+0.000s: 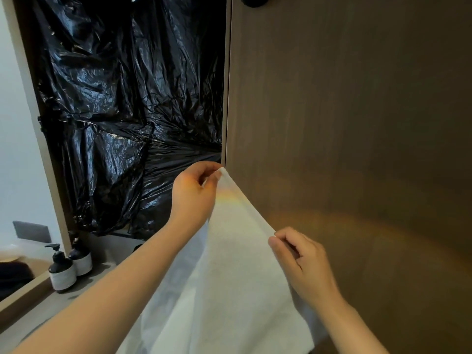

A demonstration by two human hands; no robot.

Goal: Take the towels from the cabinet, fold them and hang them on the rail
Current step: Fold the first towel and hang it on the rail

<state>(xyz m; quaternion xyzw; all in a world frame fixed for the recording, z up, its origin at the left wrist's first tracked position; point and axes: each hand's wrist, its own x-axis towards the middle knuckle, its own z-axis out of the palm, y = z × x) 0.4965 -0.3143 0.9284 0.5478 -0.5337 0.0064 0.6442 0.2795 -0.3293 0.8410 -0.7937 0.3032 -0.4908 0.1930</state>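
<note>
A white towel [229, 272] hangs spread in front of me, its top edge stretched between both hands. My left hand [195, 192] pinches the upper corner of the towel near the edge of the brown cabinet door [344, 118]. My right hand [304, 261] pinches the same edge lower and to the right. The rest of the towel drops down out of the bottom of the view. No rail is in view.
Crumpled black plastic sheeting [122, 103] covers the opening left of the door. Two dark pump bottles [62, 269] stand on a counter [30, 302] at the lower left. A pale wall runs along the left edge.
</note>
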